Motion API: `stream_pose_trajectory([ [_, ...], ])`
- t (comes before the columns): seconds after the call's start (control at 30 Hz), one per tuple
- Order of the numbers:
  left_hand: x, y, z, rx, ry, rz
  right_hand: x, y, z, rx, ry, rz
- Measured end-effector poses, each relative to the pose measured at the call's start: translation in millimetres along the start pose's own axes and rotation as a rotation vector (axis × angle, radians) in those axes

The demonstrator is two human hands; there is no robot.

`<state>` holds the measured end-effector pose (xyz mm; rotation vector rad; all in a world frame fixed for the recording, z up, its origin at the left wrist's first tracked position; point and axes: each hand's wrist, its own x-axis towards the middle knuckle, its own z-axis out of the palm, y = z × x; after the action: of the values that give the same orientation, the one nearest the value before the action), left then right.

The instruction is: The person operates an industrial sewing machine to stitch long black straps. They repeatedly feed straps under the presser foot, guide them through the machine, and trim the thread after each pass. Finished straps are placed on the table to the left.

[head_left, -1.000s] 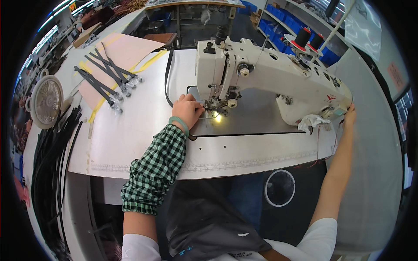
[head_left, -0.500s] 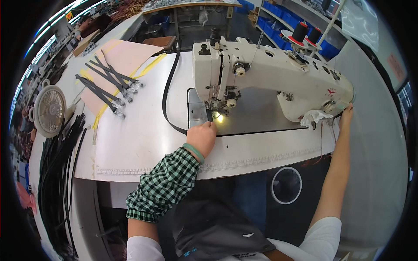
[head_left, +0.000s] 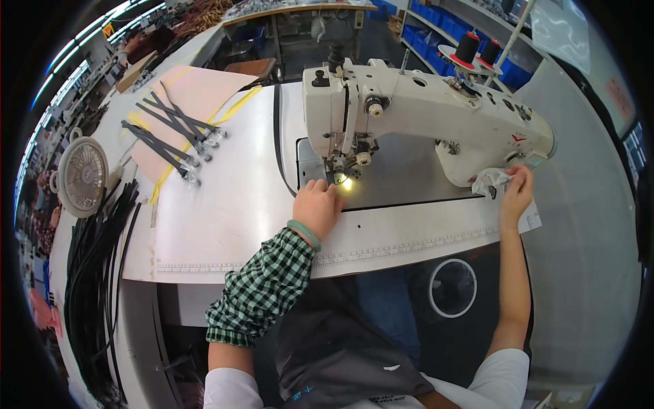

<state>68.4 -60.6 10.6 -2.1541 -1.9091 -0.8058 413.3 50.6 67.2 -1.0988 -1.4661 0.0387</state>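
Observation:
My left hand (head_left: 317,208), below a checked sleeve cover and a green bangle, is closed on the end of a black strap (head_left: 278,129) beside the needle area. From there the strap loops up across the white tabletop. The sewing machine (head_left: 422,109) is cream-white, and its small lamp lights the spot by my fingertips. At the machine's right end, my right hand (head_left: 518,192) has its fingers bent together against the edge of a crumpled white cloth (head_left: 489,181). Whatever is between those fingers is hidden.
On the left, several short black straps with clear-wrapped ends (head_left: 167,133) lie by pink sheet material (head_left: 191,88). A bundle of long black straps (head_left: 95,293) hangs over the table's left edge, near a round basket-like fan (head_left: 83,174). Black thread spools (head_left: 467,49) stand behind the machine.
My right hand has come off the machine's right end and moved left and nearer, to the white cloth. The strap's loop has narrowed. My left hand stays by the needle area.

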Motion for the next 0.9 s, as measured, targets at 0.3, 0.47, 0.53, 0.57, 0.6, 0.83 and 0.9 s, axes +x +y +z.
stream_pose_trajectory([
  [0.3, -39.5, 33.7, -28.6, -0.003, -0.16, 0.113, -95.2, -73.1, 57.5, 0.117, -0.678, -0.343],
  [0.47, -59.2, 50.8, -37.3, 0.082, -0.248, 0.203, -112.7, -91.1, 83.8, 0.204, -0.788, -0.491],
  [0.53, -68.7, 58.6, -41.4, 0.069, -0.224, 0.251, -111.5, -100.4, 89.5, 0.24, -0.903, -0.517],
  [0.57, -72.6, 63.6, -45.1, 0.071, -0.236, 0.26, -109.2, -106.5, 97.1, 0.329, -0.919, -0.548],
  [0.6, -76.7, 68.6, -47.4, 0.07, -0.25, 0.272, -107.2, -110.6, 102.4, 0.415, -0.934, -0.576],
  [0.83, -112.5, 89.3, -50.7, -0.032, -0.281, 0.413, -111.2, -108.2, 125.7, 0.462, -1.055, -0.762],
  [0.9, -123.9, 93.5, -52.3, -0.078, -0.285, 0.453, -114.2, -105.9, 125.1, 0.418, -1.034, -0.766],
])
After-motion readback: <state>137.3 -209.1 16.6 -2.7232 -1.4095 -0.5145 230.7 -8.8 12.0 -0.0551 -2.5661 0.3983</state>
